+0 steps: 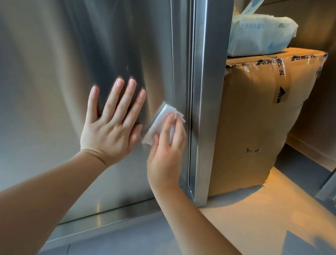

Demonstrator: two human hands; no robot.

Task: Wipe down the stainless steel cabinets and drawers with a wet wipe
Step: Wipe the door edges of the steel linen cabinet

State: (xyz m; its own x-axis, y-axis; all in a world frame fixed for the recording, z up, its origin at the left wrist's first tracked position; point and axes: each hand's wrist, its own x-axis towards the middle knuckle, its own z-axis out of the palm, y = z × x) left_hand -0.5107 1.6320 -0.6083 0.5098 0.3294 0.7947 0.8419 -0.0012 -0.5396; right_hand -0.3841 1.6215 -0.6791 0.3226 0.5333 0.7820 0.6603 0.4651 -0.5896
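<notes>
Grey tiled floor (111,251) below, warm orange light pooled across it at right, a taped cardboard box (259,113) stood on the floor there, a soft pack of wipes (259,34) sat on top, beige wall (312,15) ran behind.

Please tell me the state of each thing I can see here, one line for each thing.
left hand: open, flat on the cabinet door.
right hand: holds the wet wipe against the door.
wet wipe: folded, at the door's right edge.
cabinet door: closed.
wipes pack: flap up, on the cardboard box.
cardboard box: taped shut, dented.
</notes>
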